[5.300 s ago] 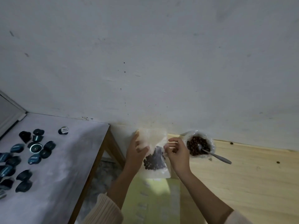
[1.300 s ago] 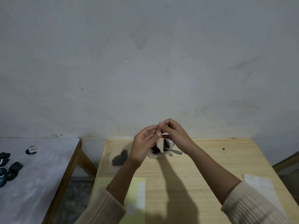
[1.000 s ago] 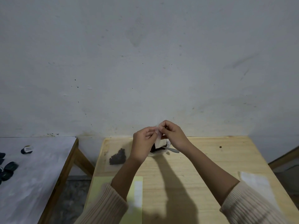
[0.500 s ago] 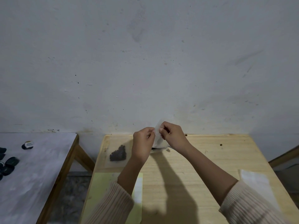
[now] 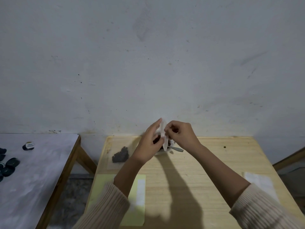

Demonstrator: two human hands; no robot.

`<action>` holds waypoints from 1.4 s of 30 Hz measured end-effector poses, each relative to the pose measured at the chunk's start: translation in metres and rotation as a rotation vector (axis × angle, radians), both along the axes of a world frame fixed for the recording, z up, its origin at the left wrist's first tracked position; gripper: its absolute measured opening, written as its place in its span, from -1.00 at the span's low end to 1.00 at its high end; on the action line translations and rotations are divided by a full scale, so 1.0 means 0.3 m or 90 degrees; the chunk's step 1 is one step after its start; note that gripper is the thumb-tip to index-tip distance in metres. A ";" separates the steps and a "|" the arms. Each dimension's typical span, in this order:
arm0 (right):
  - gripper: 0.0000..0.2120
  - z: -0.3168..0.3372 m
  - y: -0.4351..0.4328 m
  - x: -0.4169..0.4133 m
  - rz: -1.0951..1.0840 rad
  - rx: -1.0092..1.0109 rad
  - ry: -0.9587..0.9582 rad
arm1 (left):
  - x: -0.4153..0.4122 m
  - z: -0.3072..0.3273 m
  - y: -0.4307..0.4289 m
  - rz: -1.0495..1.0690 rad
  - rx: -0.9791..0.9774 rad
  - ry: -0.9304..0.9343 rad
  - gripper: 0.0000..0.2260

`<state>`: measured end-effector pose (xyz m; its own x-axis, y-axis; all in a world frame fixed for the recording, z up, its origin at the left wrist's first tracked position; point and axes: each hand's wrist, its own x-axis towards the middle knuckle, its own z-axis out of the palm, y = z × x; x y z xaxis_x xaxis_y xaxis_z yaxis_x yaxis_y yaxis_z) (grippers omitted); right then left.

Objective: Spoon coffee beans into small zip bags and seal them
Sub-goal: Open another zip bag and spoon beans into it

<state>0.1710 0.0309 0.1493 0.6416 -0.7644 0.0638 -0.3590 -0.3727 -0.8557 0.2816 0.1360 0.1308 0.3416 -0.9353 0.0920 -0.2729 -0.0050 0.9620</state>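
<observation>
The bowl [image 5: 171, 143] of beans is mostly hidden behind the left hand [image 5: 148, 146], the right hand [image 5: 181, 134] and the small bag [image 5: 163, 135]. Only the spoon [image 5: 177, 148] handle shows. The bag is edge-on, its mouth unreadable, and what look like dark capsules [image 5: 10, 163] are cut off at the left edge.

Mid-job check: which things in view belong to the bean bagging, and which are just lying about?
In the job: empty zip bag pinched by left hand and right hand; bowl of beans; spoon; filled bag on the wooden table.
Lying about: capsules on the grey table; yellow sheet; white sheet, use unclear.
</observation>
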 end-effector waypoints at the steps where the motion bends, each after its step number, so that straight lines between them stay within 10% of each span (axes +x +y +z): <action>1: -0.89 0.008 0.001 0.000 0.011 0.002 0.002 | 0.006 0.002 0.003 -0.024 -0.003 -0.035 -0.45; 10: -0.87 0.076 0.017 -0.010 0.073 -0.046 0.045 | 0.035 -0.021 0.020 -0.066 0.075 -0.296 0.18; 42: -0.68 -0.001 0.068 0.001 0.059 0.080 0.127 | 0.058 -0.128 0.056 0.017 -0.079 -0.304 -0.23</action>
<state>0.1712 0.0513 0.1491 0.6996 -0.6956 -0.1634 -0.4950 -0.3068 -0.8129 0.2989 0.1528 0.0923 0.2577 -0.8990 0.3542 -0.6851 0.0885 0.7230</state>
